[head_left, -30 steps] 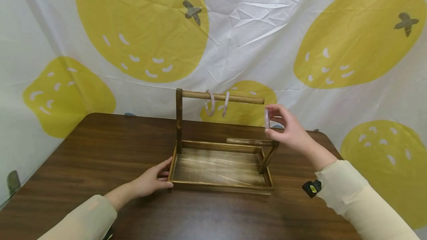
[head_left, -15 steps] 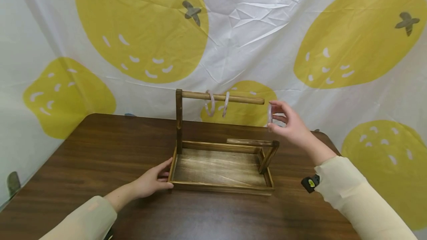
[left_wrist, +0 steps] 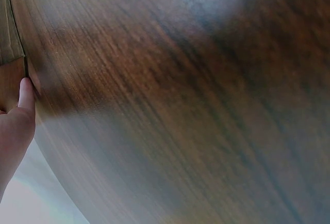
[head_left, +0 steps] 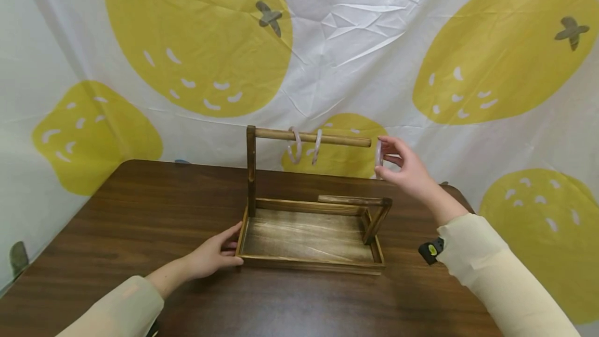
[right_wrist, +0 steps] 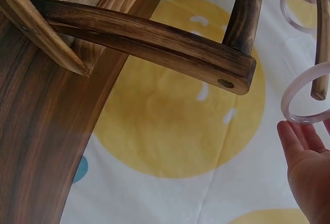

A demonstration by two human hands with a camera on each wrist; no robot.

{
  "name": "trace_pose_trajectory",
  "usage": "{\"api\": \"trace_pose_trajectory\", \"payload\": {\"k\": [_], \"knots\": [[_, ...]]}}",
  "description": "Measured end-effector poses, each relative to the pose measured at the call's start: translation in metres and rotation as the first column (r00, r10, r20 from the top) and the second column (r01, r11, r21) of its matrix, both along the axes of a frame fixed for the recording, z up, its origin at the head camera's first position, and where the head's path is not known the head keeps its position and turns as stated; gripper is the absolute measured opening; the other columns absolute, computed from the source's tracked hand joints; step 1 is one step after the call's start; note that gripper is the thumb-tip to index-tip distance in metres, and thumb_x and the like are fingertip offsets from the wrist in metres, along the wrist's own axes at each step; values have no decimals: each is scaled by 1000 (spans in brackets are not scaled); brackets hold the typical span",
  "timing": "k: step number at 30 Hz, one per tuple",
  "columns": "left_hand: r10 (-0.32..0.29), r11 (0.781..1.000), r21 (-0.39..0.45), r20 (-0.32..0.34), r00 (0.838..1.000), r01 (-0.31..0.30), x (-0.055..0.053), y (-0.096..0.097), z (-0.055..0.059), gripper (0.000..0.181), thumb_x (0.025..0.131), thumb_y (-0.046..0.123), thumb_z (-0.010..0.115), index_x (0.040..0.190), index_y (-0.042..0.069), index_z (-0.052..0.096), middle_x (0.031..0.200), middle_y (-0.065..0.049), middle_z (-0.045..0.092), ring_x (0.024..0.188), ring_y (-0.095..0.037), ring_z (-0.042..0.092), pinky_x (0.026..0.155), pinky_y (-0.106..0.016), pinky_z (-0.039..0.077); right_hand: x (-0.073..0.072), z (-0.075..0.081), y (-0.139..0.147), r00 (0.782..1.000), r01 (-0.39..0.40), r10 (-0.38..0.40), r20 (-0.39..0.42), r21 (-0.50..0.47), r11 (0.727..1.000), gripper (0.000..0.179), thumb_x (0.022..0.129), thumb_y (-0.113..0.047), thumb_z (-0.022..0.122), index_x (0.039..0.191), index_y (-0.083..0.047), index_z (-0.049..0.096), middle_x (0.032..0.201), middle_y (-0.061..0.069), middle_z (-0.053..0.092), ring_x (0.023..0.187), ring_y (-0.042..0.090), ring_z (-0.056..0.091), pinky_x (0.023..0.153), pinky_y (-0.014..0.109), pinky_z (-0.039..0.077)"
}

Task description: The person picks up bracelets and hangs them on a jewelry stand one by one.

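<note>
My right hand (head_left: 406, 168) pinches a pale pink bangle (head_left: 378, 159) on edge between thumb and fingers. It stands just right of the free end of the upper wooden rod (head_left: 346, 140), with a small gap in the head view. In the right wrist view the bangle (right_wrist: 290, 91) partly overlaps that rod's tip. Two similar bangles, one (head_left: 298, 145) left and one (head_left: 318, 143) right, hang apart on the rod. My left hand (head_left: 210, 254) holds the left end of the stand's tray (head_left: 309, 263), thumb at the near corner; some fingers are hidden.
A shorter, lower rod (head_left: 348, 199) reaches leftward from a post (head_left: 377, 222) at the tray's right end. A taller post (head_left: 251, 170) rises at the left. The stand rests on a brown wooden table (head_left: 140, 207); a lemon-print cloth (head_left: 318, 66) hangs behind.
My right hand moved slightly right and upward with the bangle, away from the rod's tip, then a little higher. The left hand, the stand and the hanging bangles have stayed in place.
</note>
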State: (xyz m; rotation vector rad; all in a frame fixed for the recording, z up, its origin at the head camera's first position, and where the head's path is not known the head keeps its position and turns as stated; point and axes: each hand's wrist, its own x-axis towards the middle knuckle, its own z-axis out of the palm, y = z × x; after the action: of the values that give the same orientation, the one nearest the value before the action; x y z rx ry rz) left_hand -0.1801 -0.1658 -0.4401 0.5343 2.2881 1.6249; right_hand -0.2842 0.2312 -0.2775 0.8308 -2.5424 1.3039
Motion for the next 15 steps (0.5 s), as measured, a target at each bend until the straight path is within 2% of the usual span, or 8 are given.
{"api": "trace_pose_trajectory", "payload": {"k": [15], "knots": [[1, 1000, 1, -6, 1000, -1, -1, 0, -2, 88, 84, 8, 69, 145, -11, 10, 143, -40, 19, 120, -49, 45, 93, -33, 53, -10, 4, -8, 1000, -6, 6, -5, -62, 998, 59, 82, 9, 59, 136, 9, 33, 124, 26, 42, 105, -2, 43, 89, 2, 42]]}}
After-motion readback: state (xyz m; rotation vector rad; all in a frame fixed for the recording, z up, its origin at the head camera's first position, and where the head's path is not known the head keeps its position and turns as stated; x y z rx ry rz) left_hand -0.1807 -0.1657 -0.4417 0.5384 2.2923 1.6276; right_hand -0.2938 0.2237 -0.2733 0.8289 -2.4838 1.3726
